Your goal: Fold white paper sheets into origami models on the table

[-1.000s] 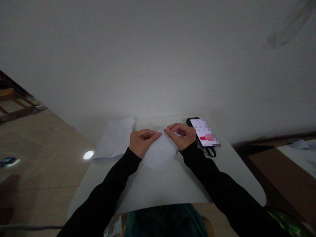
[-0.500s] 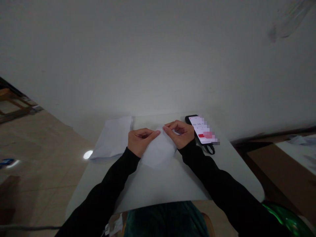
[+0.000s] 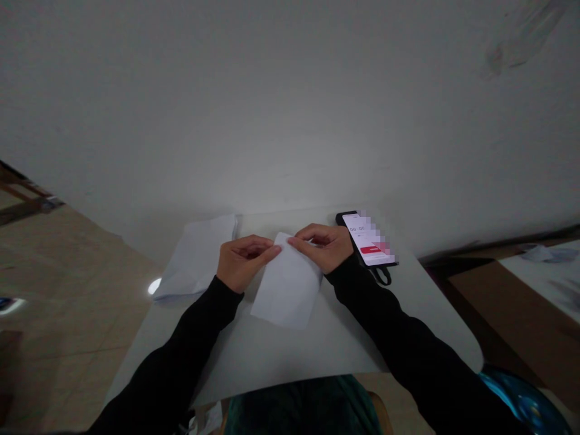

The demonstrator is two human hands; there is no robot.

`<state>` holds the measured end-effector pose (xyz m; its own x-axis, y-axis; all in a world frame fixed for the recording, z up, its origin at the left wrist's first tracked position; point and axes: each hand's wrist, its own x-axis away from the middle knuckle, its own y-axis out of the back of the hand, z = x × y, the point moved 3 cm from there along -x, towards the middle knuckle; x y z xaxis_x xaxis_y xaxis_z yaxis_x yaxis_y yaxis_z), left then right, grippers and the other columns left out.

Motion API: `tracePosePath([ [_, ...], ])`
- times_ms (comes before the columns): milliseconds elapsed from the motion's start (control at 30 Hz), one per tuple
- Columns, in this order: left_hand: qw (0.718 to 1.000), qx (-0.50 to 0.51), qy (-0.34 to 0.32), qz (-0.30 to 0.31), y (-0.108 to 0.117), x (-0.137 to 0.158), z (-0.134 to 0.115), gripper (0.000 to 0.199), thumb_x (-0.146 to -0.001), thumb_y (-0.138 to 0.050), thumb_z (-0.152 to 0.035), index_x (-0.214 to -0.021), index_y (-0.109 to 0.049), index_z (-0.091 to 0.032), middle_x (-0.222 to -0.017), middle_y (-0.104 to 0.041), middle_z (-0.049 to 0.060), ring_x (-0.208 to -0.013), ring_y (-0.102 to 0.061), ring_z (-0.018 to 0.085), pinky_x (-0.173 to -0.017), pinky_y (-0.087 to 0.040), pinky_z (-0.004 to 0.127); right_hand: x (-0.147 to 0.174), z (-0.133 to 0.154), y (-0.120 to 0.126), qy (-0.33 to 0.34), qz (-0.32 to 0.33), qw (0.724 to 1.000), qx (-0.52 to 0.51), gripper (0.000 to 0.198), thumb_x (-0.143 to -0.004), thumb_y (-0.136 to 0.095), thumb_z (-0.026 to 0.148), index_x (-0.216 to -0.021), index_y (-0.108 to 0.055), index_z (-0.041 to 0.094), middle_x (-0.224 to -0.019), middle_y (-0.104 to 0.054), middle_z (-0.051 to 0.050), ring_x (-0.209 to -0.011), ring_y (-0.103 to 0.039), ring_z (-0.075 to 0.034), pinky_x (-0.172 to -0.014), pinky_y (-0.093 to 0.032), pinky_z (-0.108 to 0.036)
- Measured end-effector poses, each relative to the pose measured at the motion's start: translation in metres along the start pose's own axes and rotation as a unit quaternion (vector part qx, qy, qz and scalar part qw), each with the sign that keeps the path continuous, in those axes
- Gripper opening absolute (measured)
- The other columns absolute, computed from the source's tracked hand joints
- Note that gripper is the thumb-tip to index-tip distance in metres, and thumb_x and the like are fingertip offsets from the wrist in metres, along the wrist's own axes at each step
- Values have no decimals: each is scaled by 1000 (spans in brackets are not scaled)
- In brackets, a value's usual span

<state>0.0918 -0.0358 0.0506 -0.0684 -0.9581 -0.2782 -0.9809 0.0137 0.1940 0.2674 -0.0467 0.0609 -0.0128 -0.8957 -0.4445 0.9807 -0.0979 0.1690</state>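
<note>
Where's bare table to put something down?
Front of the table: strip between the held sheet and near edge, flanked by left sleeve and right sleeve. Also between right sleeve and the table's right edge. Crowded: back row, with paper stack, left hand, right hand, phone.

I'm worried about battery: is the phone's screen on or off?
On: the phone beside the right hand glows brightly, showing digits and a red patch, though part is pixelated.

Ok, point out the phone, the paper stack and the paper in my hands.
Phone [image 3: 365, 240]: head view, on its lit screen.
Paper stack [image 3: 197, 256]: head view, on its top.
Held paper [image 3: 287, 289]: head view, mid-face.
</note>
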Motion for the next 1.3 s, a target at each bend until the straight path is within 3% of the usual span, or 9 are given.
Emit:
tracePosePath([
  [333, 999, 4, -22, -25, 8, 1, -5, 14, -59, -77, -27, -70, -73, -19, -56, -67, 0, -44, -56, 9, -43, -50, 20, 2, 7, -2, 65, 40, 997, 4, 17, -73, -65, 33, -65, -65, 19, -66, -65, -1, -57, -59, -10, -53, -48, -23],
  [1300, 998, -8, -46, -39, 4, 4, 1, 16, -61, -76, -24, -76, -74, -20, -61, -69, 0, -49, -59, 9, -47, -50, 19, 2, -1, -4, 18, 32, 999, -36, 20, -66, -72, 35, -59, -64, 18, -66, -64, -1, -57, -58, -10, -51, -49, -22],
])
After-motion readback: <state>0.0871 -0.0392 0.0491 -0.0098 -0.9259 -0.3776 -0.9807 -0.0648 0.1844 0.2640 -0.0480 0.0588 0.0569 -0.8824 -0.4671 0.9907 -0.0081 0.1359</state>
